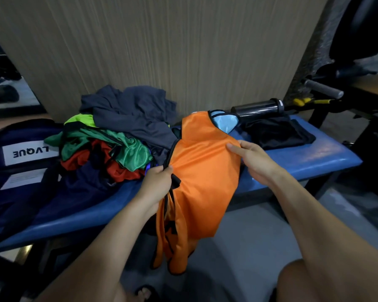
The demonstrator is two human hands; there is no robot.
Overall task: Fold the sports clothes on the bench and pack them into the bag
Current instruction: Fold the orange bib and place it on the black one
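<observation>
Hands (156,184) (252,159) gripping orange vest (203,182) over bench (327,158)

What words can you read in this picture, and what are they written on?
"LVQUE": dark letters, seen upside down, on the white label of the navy bag; part of the word may be cut off.
The second white label below it: its print is too small and blurred to read.
No readable text shows on the orange vest, the pile of clothes or the black bottle.
</observation>
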